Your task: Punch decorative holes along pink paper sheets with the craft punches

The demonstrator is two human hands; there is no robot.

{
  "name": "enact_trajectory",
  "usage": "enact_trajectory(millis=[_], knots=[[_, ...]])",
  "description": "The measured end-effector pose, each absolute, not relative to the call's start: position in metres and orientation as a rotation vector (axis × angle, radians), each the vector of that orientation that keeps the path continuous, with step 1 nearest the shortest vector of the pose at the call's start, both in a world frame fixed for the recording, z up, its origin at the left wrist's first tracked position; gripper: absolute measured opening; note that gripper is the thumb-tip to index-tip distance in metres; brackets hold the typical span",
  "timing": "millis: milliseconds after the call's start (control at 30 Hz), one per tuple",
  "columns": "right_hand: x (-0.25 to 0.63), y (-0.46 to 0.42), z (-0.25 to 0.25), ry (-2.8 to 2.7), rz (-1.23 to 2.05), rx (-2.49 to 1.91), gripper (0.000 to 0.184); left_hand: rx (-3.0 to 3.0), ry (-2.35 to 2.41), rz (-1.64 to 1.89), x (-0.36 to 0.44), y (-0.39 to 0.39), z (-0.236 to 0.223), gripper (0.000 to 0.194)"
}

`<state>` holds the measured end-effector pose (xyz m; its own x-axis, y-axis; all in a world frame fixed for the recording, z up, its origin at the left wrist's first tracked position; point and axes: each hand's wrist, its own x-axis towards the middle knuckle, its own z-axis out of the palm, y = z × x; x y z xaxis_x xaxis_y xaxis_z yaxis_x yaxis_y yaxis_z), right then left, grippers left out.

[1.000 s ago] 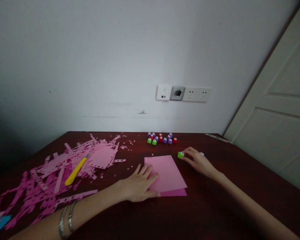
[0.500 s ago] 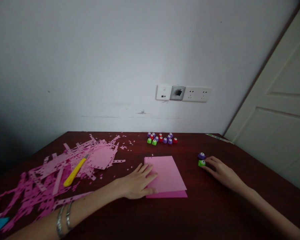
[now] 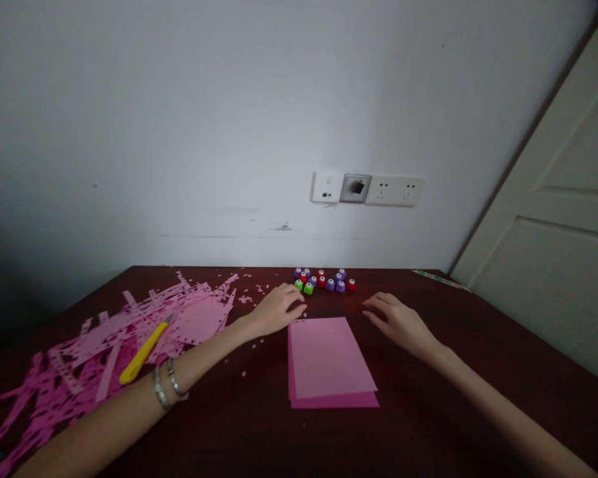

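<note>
1. L hand (image 3: 274,310) is now off the light pink sheet (image 3: 331,358), loosely curved, thumb apart, by green pieces (image 3: 308,289) nr tabletop's (image 3: 428,418) far edge; contact unclear.
2. R hand (image 3: 401,325) has swung inward, fingers/thumb apart, nothing visible between.
3. So sheet lies unheld, approx mid-tabletop: flat, smooth, matte, over darker pink sheet (image 3: 336,401).
4. Pieces: rounded, plastic-looking, w/ eye-like tops.

A scuffed, dimly lit wall (image 3: 204,133) with sockets (image 3: 395,191) stands behind the dark reddish table (image 3: 249,431).
</note>
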<state>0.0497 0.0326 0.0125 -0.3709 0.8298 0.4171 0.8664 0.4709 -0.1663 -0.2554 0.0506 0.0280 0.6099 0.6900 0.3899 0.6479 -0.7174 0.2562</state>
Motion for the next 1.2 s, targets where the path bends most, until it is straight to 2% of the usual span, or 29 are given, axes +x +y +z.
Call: enact_trajectory(millis=[167,300,500,667,1000,1200], knots=[[0.007,0.070,0.012,-2.284,-0.082,-1.387,0.020,2.566,1.328,0.928,-0.259,0.106,0.010,0.021],[-0.012,0.099,0.014,-2.285,-0.046,-1.414,0.018,2.411,1.492,0.945,-0.264,0.141,0.002,0.020],[-0.017,0.142,0.012,-2.273,-0.031,-1.407,0.019,2.656,1.431,0.762,-0.241,0.150,0.010,0.020],[-0.022,0.166,0.005,-2.372,-0.079,-1.412,0.024,2.892,1.404,0.571,-0.204,0.148,0.012,0.027],[-0.026,0.177,-0.004,-2.380,-0.079,-1.602,0.029,2.778,1.663,0.389,-0.179,0.163,0.005,0.024],[-0.026,0.178,-0.002,-2.408,-0.074,-1.575,0.025,2.723,1.705,0.344,-0.175,0.171,0.002,0.025]])
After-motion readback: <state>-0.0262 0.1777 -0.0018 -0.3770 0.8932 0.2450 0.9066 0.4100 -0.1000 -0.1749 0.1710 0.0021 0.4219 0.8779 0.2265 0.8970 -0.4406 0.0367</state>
